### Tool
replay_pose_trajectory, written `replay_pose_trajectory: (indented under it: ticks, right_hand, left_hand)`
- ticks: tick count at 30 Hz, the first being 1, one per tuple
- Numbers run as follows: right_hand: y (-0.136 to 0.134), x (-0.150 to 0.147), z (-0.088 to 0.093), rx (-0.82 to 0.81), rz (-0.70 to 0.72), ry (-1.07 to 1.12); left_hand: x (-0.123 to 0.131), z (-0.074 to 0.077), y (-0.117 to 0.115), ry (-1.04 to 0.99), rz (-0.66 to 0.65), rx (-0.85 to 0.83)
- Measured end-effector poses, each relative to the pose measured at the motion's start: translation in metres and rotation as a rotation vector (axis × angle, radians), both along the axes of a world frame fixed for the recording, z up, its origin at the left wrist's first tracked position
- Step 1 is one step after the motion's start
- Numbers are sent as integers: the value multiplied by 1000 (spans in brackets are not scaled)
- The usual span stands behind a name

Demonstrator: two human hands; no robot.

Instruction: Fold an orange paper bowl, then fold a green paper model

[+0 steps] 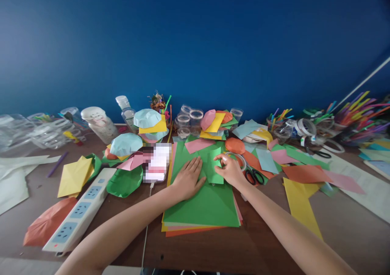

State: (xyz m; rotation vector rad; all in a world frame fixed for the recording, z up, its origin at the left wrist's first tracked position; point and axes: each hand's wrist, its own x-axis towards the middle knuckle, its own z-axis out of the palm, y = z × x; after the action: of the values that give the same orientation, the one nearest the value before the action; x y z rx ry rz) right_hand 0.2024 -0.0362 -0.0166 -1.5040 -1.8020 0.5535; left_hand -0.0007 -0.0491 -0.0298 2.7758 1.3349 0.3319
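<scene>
My left hand (189, 178) lies flat with fingers stretched out on a stack of coloured paper sheets (201, 210), whose top sheet is green. Beside it, my right hand (229, 169) is closed, thumb and fingertips pinching the right side of a small folded piece of green paper (213, 175). That piece rests on the green top sheet, and its left edge is close to my left fingers. A pink paper strip (199, 145) lies just beyond it. Black-handled scissors (254, 176) and a roll of tape (239, 159) sit to the right of my right hand.
A phone (158, 161) on a cable and a white power strip (79, 212) lie to the left. Folded paper shapes (126, 144) and clear plastic cups (196, 120) line the back. Paper scraps (304, 173) and bundled coloured sticks (362, 112) are at right.
</scene>
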Motion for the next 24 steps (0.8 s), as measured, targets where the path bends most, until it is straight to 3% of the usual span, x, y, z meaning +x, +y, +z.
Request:
replay_pose_trajectory:
  ticks: [24]
  right_hand:
    - [7,12,6,16,-25,-16]
  left_hand:
    - [-1,-1,1,-22,-7,-7]
